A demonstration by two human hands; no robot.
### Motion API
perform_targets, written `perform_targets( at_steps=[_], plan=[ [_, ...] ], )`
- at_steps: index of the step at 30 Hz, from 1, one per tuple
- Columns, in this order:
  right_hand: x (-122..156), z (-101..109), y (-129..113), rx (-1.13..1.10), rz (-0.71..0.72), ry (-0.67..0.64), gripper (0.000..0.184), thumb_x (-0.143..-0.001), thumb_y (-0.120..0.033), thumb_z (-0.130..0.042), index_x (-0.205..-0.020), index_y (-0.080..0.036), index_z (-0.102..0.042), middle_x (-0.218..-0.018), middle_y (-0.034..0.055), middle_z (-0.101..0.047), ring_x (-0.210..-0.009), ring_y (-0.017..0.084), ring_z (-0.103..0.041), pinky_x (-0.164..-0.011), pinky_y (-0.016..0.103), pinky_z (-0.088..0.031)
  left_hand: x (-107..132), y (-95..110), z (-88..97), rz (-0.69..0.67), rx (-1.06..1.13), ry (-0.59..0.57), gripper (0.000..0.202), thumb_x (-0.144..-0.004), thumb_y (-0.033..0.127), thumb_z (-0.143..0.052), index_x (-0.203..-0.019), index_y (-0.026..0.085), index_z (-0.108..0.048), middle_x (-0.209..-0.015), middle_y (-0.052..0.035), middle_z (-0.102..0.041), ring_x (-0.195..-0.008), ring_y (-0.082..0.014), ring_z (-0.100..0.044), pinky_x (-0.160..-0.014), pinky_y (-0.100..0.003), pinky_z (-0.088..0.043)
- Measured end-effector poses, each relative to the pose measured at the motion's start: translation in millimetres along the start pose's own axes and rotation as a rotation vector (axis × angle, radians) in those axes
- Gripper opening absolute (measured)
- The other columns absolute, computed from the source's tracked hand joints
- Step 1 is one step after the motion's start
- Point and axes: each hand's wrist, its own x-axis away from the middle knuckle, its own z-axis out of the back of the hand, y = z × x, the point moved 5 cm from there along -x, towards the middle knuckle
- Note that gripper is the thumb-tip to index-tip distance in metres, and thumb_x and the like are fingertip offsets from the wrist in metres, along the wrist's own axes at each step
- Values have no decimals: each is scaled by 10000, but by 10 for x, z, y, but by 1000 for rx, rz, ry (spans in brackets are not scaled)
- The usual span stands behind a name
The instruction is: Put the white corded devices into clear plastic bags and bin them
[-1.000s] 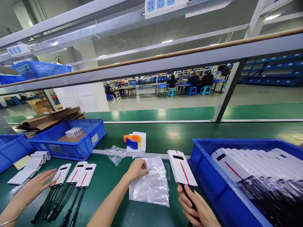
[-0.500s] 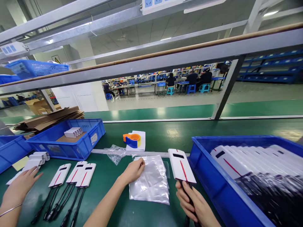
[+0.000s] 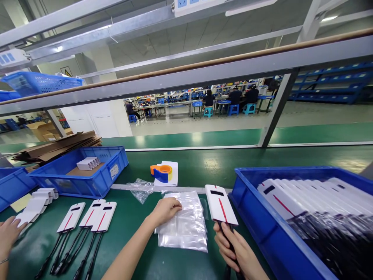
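Note:
My left hand (image 3: 166, 210) lies on the upper left part of a stack of clear plastic bags (image 3: 186, 233), its fingers curled and pinching the top bag. In my right hand (image 3: 237, 249) are the black cables of a flat white device (image 3: 221, 204), gripped just below its body. The device has a dark window and a red stripe and tilts upward beside the bags. Several similar devices (image 3: 99, 217) with black cables lie on the green table to the left.
A blue bin (image 3: 253, 221) full of white devices stands at the right. A tape dispenser (image 3: 161, 173) sits behind the bags. Another blue bin (image 3: 99, 184) is at the left. A co-worker's hand (image 3: 10, 233) touches white pieces (image 3: 35, 204) at the far left.
My left hand has slid slightly right over the bags, and the top bag's edge has shifted left. My right hand keeps hold of the device. The co-worker's hand has moved left.

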Motion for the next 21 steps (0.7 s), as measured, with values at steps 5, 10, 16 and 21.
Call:
perform_targets(
  at_steps=[5,10,16,21],
  plan=[
    [-70,51,57,234,53,17,568,-808,-759,-632,-816,-192,-606,-580,-64,-499,-421,51,-329,-374,199,-282,157,141,89,-85,45,89,233,-958,353,-574,-997,293,-796,-1136,-87,-742,-1099,-293,-608,-959,-406,-442],
    [-235,-68,194,391,28,0,691,-783,-818,-574,-879,-142,-681,-587,-7,-635,-466,107,-520,-526,268,-424,341,162,153,-45,165,174,258,-984,334,-523,-970,238,-762,-1003,-86,-760,-971,-257,-667,-900,-359,-481],
    [-463,-173,495,534,-22,9,683,-777,-808,-483,-861,-151,-646,-466,-14,-600,-302,106,-388,-397,258,-252,547,147,266,32,291,197,304,-1003,354,-470,-891,194,-703,-884,-60,-733,-854,-216,-673,-786,-298,-496],
    [-492,40,324,629,95,146,547,-866,-698,-479,-893,-192,-685,-467,-33,-536,-409,185,-504,-452,304,-355,654,139,380,50,364,242,320,-1018,390,-448,-917,189,-676,-907,-68,-714,-848,-205,-654,-790,-299,-498]
  ],
)
